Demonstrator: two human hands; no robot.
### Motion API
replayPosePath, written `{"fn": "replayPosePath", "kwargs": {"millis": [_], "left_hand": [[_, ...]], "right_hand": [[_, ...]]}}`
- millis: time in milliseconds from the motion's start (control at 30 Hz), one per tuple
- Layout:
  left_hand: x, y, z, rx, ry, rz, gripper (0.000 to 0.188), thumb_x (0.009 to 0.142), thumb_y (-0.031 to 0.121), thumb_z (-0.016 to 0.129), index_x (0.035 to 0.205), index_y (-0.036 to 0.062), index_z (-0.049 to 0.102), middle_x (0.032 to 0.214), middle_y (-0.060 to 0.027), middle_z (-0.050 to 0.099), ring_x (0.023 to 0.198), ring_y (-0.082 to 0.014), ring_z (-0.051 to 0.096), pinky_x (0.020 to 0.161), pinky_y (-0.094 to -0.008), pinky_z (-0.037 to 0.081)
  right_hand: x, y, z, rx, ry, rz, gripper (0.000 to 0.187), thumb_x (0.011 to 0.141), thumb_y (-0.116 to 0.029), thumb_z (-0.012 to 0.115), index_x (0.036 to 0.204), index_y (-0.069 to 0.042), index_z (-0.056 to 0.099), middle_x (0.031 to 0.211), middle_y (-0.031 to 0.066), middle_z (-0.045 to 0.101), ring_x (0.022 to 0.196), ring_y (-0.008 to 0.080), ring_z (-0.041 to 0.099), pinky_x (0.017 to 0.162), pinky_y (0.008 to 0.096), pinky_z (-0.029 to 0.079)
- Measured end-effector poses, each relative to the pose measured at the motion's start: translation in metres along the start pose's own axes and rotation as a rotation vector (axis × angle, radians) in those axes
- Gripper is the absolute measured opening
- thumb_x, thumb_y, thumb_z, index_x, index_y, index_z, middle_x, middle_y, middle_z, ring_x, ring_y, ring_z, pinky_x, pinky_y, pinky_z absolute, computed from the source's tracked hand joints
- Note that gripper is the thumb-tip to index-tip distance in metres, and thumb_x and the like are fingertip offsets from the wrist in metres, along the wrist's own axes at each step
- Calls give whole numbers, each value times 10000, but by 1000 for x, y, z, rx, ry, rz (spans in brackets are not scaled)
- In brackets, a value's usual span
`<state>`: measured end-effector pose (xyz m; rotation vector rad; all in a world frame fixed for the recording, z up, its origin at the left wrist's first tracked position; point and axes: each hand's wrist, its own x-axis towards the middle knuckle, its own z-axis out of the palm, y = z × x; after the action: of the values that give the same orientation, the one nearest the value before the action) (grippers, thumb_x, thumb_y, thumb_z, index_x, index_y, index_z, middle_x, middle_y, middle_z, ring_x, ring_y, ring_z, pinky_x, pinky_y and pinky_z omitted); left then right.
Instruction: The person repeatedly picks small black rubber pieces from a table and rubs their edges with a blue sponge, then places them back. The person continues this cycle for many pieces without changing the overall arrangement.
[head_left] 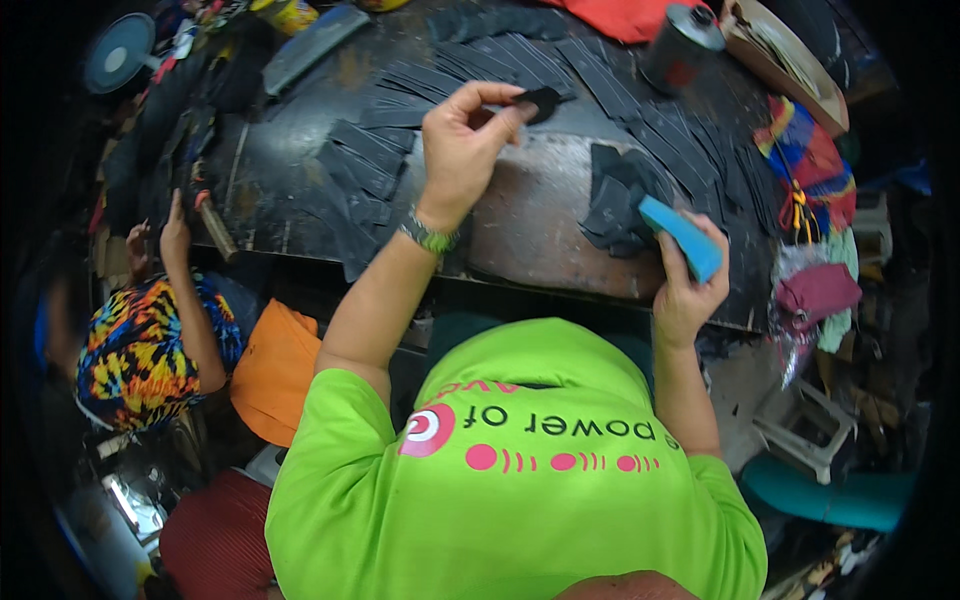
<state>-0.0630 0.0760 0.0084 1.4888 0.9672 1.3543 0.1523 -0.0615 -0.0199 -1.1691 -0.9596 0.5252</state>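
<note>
Small, thin black sheet piece (543, 104) hangs above the dark worktable (265, 185), edge-pinched between thumb and forefinger of our left hand (465, 140), we judge to leave its face free, while our right hand (692, 292) grips a blue, slab-like block (684, 240) beside heaped black pieces (617, 195).

One table (290, 150) carries well over ten black strips (600, 80) along its far side, overlapping too much for an exact total. One pile of black pieces (613, 205), uncountable for the same reason, lies at right. Two hands hold one thing each: the left hand (463, 140) one black piece (541, 103), the right hand (688, 295) one blue block (684, 238). Far right: one metal canister (678, 55).
</note>
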Motion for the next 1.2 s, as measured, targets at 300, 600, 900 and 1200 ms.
{"fn": "replayPosePath", "kwargs": {"millis": [300,600,900,1200], "left_hand": [[132,-46,-98,830,70,354,168,822,44,655,983,47,703,899,-74,720,834,-153,698,751,-257,537],[177,-95,-96,1042,-56,502,143,794,84,665,934,87,694,919,-84,690,834,-264,669,759,-327,529],[156,-72,-74,1217,-35,466,209,793,41,553,891,131,714,862,-99,688,873,-294,632,785,-383,499],[-16,-2,35,661,-549,388,385,748,321,762,1036,79,683,1087,-100,591,1040,-287,554,882,-381,450]], "right_hand": [[-6,13,0,-157,-155,-322,318,798,98,673,1078,-11,569,1061,148,615,1015,244,586,924,351,449],[-6,12,4,-137,-125,-291,301,762,86,700,1024,-10,587,1002,147,636,948,264,607,864,344,460],[-6,16,1,-59,-78,-265,324,773,119,685,1058,11,576,1029,147,628,949,239,610,880,340,474],[-6,19,-5,240,46,19,336,808,79,685,1111,0,566,1086,113,606,1003,177,585,907,300,466]]}}
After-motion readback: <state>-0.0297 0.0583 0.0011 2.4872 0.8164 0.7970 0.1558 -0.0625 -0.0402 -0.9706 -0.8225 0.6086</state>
